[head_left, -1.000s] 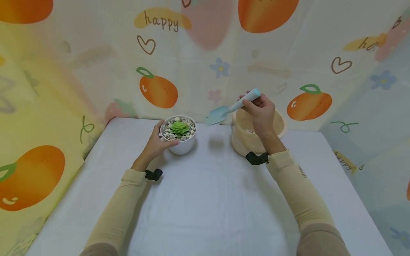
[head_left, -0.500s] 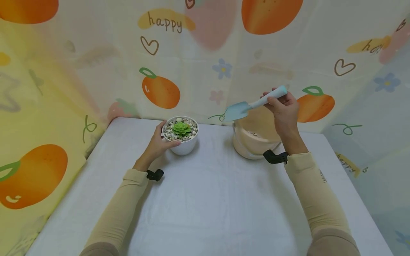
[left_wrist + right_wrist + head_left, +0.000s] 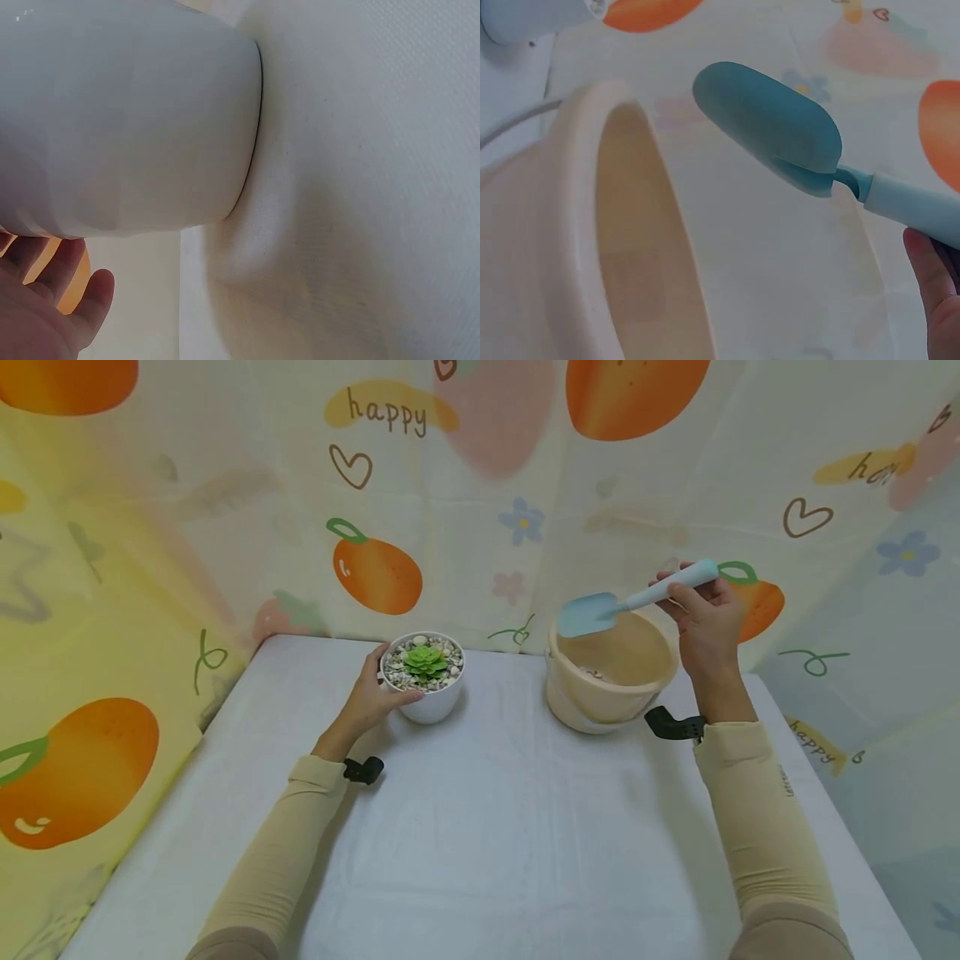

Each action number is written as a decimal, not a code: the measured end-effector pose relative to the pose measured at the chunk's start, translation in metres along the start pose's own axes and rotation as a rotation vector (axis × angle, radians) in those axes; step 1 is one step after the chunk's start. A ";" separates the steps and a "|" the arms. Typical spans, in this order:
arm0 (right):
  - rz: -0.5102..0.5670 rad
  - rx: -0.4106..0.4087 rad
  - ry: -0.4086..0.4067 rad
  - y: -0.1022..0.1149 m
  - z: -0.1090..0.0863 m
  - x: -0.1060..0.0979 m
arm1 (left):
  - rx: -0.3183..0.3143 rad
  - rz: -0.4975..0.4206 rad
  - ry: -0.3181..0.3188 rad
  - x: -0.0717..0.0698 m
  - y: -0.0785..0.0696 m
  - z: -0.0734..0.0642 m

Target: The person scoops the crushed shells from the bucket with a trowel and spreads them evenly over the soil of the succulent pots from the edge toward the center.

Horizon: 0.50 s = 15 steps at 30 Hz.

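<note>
In the head view a white flowerpot [image 3: 433, 706] stands on the table, filled with pebbles around a green succulent [image 3: 425, 662]. My left hand [image 3: 367, 700] grips the pot at its left side, thumb along the front rim. The left wrist view shows fingers [image 3: 64, 270] against the white wall of the pot. My right hand [image 3: 708, 622] holds a light blue trowel [image 3: 588, 614] by its handle, with the blade over the left rim of a beige bucket [image 3: 581, 697]. A few pebbles [image 3: 595, 674] lie inside the bucket. No stones show on the blade.
A white cloth covers the table [image 3: 480, 827]. Fruit-printed curtains [image 3: 465, 552] rise directly behind the pot and bucket and along both sides. The bucket's handle hangs down across its front.
My right hand has moved right with the trowel, from between pot and bucket to over the bucket, uncovering more of the bucket. The left hand stays on the pot.
</note>
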State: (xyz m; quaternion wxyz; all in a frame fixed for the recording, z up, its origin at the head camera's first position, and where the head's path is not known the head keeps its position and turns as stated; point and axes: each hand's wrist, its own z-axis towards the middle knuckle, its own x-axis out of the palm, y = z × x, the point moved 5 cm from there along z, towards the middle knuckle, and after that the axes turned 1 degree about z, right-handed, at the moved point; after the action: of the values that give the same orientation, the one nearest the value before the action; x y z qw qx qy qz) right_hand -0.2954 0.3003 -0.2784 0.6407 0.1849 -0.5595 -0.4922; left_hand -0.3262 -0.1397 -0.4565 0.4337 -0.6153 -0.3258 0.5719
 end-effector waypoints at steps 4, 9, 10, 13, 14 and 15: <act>-0.016 0.002 -0.008 0.005 0.003 -0.008 | 0.004 -0.003 0.010 0.000 0.000 0.000; -0.056 -0.008 -0.008 0.004 0.005 -0.015 | 0.011 -0.005 0.006 0.000 -0.001 -0.001; -0.058 -0.011 -0.008 0.002 0.005 -0.016 | 0.012 -0.005 0.005 -0.001 0.000 -0.001; -0.058 -0.008 0.001 -0.004 0.005 -0.020 | 0.013 -0.004 0.004 0.000 0.000 0.000; -0.057 -0.005 0.004 -0.006 0.005 -0.021 | 0.010 -0.007 0.005 0.000 0.000 0.000; -0.051 0.000 0.007 -0.008 0.006 -0.022 | 0.010 -0.007 0.004 0.000 0.000 -0.001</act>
State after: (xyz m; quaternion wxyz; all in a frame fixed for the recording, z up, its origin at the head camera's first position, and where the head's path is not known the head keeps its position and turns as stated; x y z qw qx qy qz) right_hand -0.3015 0.3165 -0.2946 0.6297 0.2008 -0.5525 -0.5078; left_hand -0.3257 -0.1400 -0.4569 0.4394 -0.6134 -0.3242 0.5706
